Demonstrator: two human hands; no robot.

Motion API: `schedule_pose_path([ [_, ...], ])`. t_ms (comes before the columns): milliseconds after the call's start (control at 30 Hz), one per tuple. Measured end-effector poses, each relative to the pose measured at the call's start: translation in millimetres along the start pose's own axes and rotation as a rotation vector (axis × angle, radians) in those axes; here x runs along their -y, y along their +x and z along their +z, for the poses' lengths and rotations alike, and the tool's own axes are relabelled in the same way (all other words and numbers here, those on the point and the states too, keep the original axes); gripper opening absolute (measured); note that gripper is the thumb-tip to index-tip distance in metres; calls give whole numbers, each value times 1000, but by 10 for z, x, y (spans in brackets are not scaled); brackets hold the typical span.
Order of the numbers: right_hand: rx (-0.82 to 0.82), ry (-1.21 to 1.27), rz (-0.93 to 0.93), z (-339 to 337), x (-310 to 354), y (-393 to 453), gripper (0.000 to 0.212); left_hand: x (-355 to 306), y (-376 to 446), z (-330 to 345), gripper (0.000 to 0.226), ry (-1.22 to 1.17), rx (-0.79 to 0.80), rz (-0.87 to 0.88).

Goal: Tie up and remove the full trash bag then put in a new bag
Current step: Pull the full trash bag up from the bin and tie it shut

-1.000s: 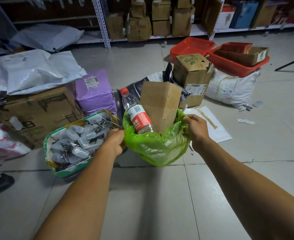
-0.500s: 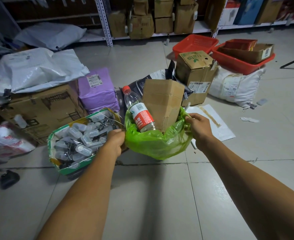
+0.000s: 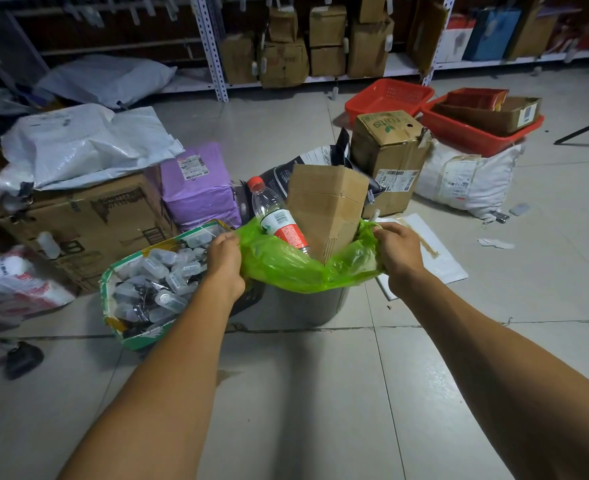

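Note:
A green trash bag [image 3: 286,268] lines a grey bin [image 3: 306,308] on the tiled floor in the middle of the view. A clear plastic bottle [image 3: 277,218] with a red cap and a folded cardboard box [image 3: 326,207] stick out of the bag's top. My left hand [image 3: 225,263] grips the bag's left rim. My right hand [image 3: 398,252] grips its right rim. The rim is peeled up off the bin, so the bin's grey wall shows below the plastic.
A green-edged box of small clear bottles [image 3: 151,282] stands right beside the bin on the left. Behind it are a large carton [image 3: 88,223] and a purple parcel [image 3: 196,188]. A cardboard box [image 3: 390,157], white sack [image 3: 466,178] and red baskets [image 3: 473,129] lie behind right. Shelving [image 3: 213,46] runs along the back.
Both hands have pulled the bag's folded-over rim upward off the bin, and the bin's grey wall now shows beneath it. The bottle and cardboard have stayed in place.

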State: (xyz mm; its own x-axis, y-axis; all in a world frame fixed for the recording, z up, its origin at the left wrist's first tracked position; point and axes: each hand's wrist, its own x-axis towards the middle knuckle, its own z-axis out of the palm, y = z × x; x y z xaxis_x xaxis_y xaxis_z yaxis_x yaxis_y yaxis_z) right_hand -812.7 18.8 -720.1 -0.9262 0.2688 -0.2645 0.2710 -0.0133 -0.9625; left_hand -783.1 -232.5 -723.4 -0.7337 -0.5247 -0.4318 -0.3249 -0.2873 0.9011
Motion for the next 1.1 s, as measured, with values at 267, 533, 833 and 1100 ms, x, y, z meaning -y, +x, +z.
schedule_pose_path([
  [267, -41, -62, 53, 80, 50, 144, 21, -176, 161, 37, 37, 223, 6, -81],
  [533, -87, -189, 67, 273, 197, 537, 9, -462, 464, 370, 21, 28, -29, -50],
  [833, -129, -68, 97, 363, 272, 955, 8, -585, 805, 576, 33, 77, -89, -4],
  [1100, -148, 46, -183, 397, 541, 977, 13, -737, 738, 686, 16, 22, -145, 336],
])
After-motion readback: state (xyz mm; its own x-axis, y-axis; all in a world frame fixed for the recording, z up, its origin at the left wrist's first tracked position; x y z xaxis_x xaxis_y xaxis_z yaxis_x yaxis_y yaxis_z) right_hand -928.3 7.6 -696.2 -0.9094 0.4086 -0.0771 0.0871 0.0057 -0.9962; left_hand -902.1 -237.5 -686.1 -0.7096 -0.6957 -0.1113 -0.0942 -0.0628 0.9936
